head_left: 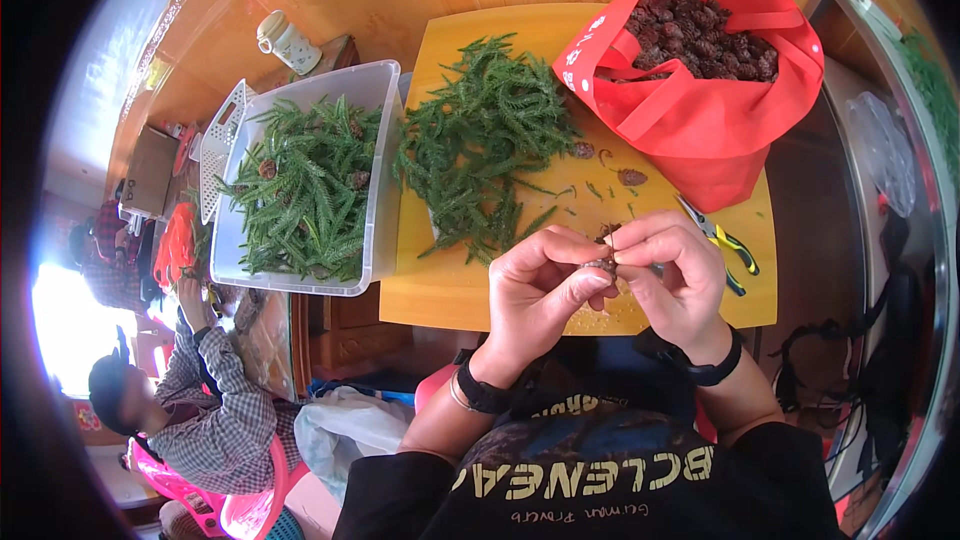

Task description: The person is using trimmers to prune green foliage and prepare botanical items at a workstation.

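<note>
Over the front of the yellow table my two hands meet at a small brown pine cone (603,265). My left hand (535,290) is closed, pinching the cone between thumb and fingers. Close against it, my right hand (678,270) is also closed, its fingertips on a thin dark strand that looks like wire at the cone. The fingers partly hide both. Just right of my right hand lie pliers (735,248) with yellow and black handles. Loose pine cones (631,177) lie beyond my hands, beside a heap of green pine sprigs (490,130).
A red bag (700,125) full of pine cones stands at the table's back right. Left of the yellow table (430,308) is a clear plastic bin (383,230) holding green sprigs and a few cones. A white patterned mug (290,43) stands behind it. Another person (215,420) sits at far left.
</note>
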A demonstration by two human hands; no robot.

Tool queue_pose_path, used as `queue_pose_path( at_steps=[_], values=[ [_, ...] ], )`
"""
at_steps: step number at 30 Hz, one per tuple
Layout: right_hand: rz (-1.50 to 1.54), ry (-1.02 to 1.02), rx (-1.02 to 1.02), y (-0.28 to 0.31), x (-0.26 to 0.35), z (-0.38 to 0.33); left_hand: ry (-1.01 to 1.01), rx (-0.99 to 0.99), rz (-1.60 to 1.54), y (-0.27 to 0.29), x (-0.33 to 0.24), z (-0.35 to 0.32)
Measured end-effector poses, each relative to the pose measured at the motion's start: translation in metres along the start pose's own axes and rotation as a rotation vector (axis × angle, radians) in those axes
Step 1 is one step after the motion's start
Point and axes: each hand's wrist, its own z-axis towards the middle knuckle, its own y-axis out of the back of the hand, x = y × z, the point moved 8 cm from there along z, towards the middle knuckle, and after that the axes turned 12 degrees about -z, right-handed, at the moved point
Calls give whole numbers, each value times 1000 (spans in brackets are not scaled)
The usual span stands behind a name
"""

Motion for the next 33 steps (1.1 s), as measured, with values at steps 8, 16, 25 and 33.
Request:
queue_pose_path(
  at_steps=[8,16,25,33],
  values=[
    [-844,-494,276,76,-85,-50,2,-26,17,9,-4,4],
    [-987,-536,262,108,-127,-101,123,-12,-222,16,3,5],
    [-875,-596,214,111,-112,-100,174,-98,-210,26,1,3],
    [-413,-493,268,60,-29,-48,161,-56,-255,21,1,6]
  ],
)
